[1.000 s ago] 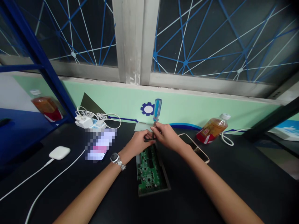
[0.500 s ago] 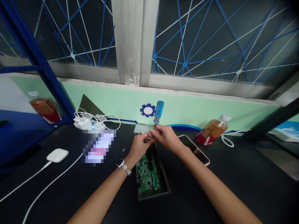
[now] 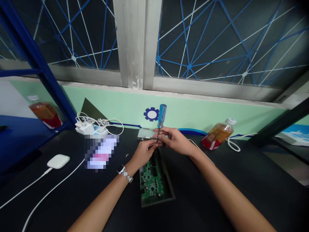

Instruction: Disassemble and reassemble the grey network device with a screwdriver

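Note:
A screwdriver [image 3: 162, 116] with a clear blue handle stands nearly upright, tip down, over the far end of a green circuit board [image 3: 153, 183] in a dark open casing [image 3: 170, 185]. The fingers of my right hand [image 3: 175, 141] are closed around its metal shaft, below the handle. My left hand [image 3: 144, 153] is closed in a pinch close to the tip; whatever lies between those fingertips is hidden. Just behind my hands is a pale flat piece [image 3: 145, 132] with a metal edge. Small screws [image 3: 126, 155] lie on the table left of my left hand.
To the left are a phone with a blurred screen [image 3: 103, 153], a white earbud case [image 3: 58, 161] on a cable, and a power strip with plugs [image 3: 90, 128]. A drink bottle [image 3: 218, 133] stands at right. Another phone is mostly hidden behind my right forearm.
My right hand has shifted slightly on the shaft, its fingers looser and more spread. The screwdriver has dipped a little and stands slightly straighter. My left hand remains near the tip.

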The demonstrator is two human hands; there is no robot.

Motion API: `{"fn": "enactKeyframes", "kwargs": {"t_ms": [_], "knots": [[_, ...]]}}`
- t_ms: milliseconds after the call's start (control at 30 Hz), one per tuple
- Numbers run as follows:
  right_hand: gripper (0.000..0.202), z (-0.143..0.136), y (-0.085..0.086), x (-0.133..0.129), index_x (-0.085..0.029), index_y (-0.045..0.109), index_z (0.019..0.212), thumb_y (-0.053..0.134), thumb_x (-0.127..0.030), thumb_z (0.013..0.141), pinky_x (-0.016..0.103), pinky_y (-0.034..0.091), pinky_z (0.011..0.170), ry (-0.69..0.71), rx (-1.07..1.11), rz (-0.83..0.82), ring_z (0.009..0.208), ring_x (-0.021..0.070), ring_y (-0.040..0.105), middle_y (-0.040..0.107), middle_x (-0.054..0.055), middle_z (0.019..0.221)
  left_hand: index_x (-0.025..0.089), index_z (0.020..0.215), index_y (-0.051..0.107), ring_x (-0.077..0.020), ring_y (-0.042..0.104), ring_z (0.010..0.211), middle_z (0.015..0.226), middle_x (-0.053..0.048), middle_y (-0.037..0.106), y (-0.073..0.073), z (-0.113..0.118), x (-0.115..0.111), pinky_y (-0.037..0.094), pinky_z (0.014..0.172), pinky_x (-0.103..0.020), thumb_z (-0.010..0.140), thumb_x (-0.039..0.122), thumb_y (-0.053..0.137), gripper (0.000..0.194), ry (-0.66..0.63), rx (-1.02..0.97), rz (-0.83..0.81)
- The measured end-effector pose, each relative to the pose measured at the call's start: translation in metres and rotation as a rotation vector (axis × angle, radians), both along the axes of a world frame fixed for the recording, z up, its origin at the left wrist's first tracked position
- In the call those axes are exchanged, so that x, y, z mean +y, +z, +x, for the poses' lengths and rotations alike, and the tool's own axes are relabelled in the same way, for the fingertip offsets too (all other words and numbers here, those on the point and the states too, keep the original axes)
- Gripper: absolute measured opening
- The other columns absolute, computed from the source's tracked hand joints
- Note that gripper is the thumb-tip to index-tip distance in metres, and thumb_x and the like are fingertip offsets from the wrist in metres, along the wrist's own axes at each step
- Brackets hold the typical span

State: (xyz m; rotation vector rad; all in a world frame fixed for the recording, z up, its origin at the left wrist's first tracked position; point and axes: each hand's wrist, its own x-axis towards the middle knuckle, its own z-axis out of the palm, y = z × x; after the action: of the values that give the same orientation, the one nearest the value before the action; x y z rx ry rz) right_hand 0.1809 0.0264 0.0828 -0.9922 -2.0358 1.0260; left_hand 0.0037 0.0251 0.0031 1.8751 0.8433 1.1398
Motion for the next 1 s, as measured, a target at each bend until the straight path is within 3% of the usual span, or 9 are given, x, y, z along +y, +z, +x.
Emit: {"fn": "enactKeyframes", "kwargs": {"t_ms": [100, 233, 433, 700, 800, 933, 1000], "knots": [[0.028, 0.0, -0.001, 0.0, -0.015, 0.064, 0.113, 0.053, -0.031, 0.093, 0.028, 0.053, 0.067, -0.017, 0.024, -0.012, 0.073, 0.0152, 0.066, 0.071, 0.006, 0.089, 0.018, 0.111, 0.07, -0.0222, 0.068, 0.104, 0.111, -0.007, 0.074, 0.001, 0.0, -0.001, 0.049, 0.097, -0.036, 0.095, 0.025, 0.052, 0.025, 0.015, 0.035, 0.027], [0.018, -0.003, -0.004, 0.001, -0.016, 0.065, 0.098, 0.057, -0.03, 0.09, 0.028, 0.051, 0.066, -0.086, 0.02, 0.095, 0.065, 0.0141, 0.065, 0.07, 0.003, 0.077, 0.018, 0.117, 0.064, -0.0212, 0.067, 0.103, 0.111, -0.008, 0.072, 0.003, -0.001, -0.003, 0.05, 0.096, -0.034, 0.091, 0.025, 0.059, 0.028, 0.078, 0.042, 0.079], [0.015, -0.009, -0.012, 0.001, -0.018, 0.062, 0.079, 0.065, -0.032, 0.084, 0.023, 0.046, 0.055, -0.3, -0.02, 0.197, 0.056, 0.0121, 0.059, 0.068, 0.002, 0.071, 0.018, 0.096, 0.065, -0.0185, 0.066, 0.087, 0.094, -0.004, 0.072, 0.002, 0.002, -0.004, 0.052, 0.083, -0.03, 0.082, 0.025, 0.07, 0.016, 0.261, 0.097, 0.174], [0.021, -0.016, -0.019, 0.001, -0.019, 0.059, 0.074, 0.068, -0.037, 0.08, 0.022, 0.044, 0.053, -0.459, -0.046, 0.228, 0.054, 0.0124, 0.058, 0.064, 0.0, 0.063, 0.017, 0.085, 0.067, -0.016, 0.067, 0.071, 0.08, -0.003, 0.073, -0.001, 0.008, -0.004, 0.054, 0.071, -0.026, 0.084, 0.024, 0.068, 0.008, 0.24, -0.014, 0.036], [0.023, -0.014, -0.015, 0.001, -0.019, 0.06, 0.081, 0.07, -0.04, 0.079, 0.023, 0.046, 0.055, -0.406, -0.034, 0.188, 0.057, 0.0127, 0.06, 0.067, 0.001, 0.071, 0.016, 0.089, 0.07, -0.0183, 0.07, 0.077, 0.085, -0.005, 0.075, -0.002, 0.006, -0.003, 0.055, 0.076, -0.028, 0.085, 0.026, 0.067, 0.011, 0.164, -0.061, -0.042], [0.027, -0.007, -0.009, 0.001, -0.018, 0.06, 0.104, 0.062, -0.038, 0.086, 0.024, 0.049, 0.055, -0.173, 0.031, 0.055, 0.059, 0.0113, 0.063, 0.069, 0.007, 0.1, 0.017, 0.097, 0.072, -0.0206, 0.071, 0.09, 0.096, -0.007, 0.075, -0.001, 0.002, -0.002, 0.054, 0.086, -0.031, 0.091, 0.028, 0.059, 0.018, 0.047, -0.068, -0.077], [0.031, -0.004, -0.006, 0.001, -0.017, 0.058, 0.115, 0.057, -0.036, 0.09, 0.023, 0.048, 0.052, -0.061, 0.068, -0.021, 0.061, 0.0114, 0.064, 0.068, 0.009, 0.105, 0.016, 0.102, 0.071, -0.0207, 0.07, 0.094, 0.1, -0.008, 0.075, 0.001, 0.001, -0.002, 0.053, 0.089, -0.032, 0.092, 0.026, 0.055, 0.022, 0.021, -0.041, -0.052]]}}
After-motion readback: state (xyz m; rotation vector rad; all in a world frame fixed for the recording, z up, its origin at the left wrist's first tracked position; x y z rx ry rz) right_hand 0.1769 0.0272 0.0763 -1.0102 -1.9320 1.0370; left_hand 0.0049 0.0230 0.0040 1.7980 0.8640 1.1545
